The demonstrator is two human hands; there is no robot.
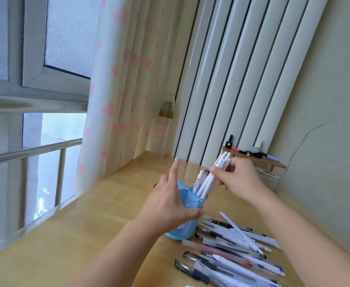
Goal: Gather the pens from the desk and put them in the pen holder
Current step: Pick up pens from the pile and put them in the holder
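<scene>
White pens [212, 177] sit pinched in the right hand [239, 181], a small bunch, tips down inside the blue holder [187, 206], tops slanting up past the fingers. Left hand [169, 200] lies against the holder's near side, fingers straight and spread, index pointing up, gripping nothing. Below the right forearm, loose pens [231, 245] lie scattered on the wooden tabletop [91, 228], just beside the holder. Beyond the right hand, a small wooden shelf [256, 160] carries dark bits.

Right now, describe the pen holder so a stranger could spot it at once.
On the wooden desk by the curtain, find the pile of loose pens. Just left of it stands the pen holder, the only light blue thing there, with white pens sticking out.
</scene>
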